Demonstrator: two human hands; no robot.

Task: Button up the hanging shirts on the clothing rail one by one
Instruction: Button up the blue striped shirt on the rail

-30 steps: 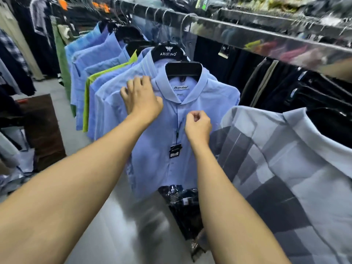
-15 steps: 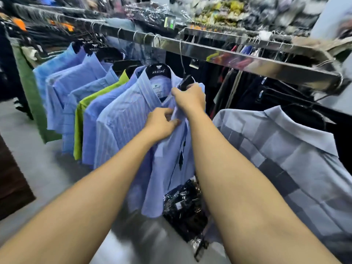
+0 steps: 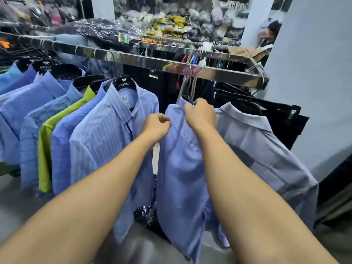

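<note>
Gripping: our right hand is curled round the top of the blue shirt, right at the collar. Our left hand has its fingers curled too, and as far as we can tell it pinches the shirt's near edge just under the shoulder.
Risk one: with the right hand tugging up top, the hook could hop off the rail and dump the shirt on the floor.
Risk two: the shirt hangs side-on, so we see no buttons at all. If we start fumbling blind we'd likely match the wrong hole, so it probably needs turning to face us first.
Risk three: the white tag dangles just below the left hand and could snag in the front.
Shirt vs grip: nearly all of it hangs below both hands, with the right hand on its top and the left hand on its left edge.
Neighbours: the striped shirt is just to the left and looks done up at the collar. The grey shirt is on the right, touching ours.
Further left: a green shirt hangs among more blue ones.
Step guess: we're lining this shirt up, and the buttoning hasn't started.
Back: bagged clothes are piled beyond the rail, too blurry to sort out.
</note>
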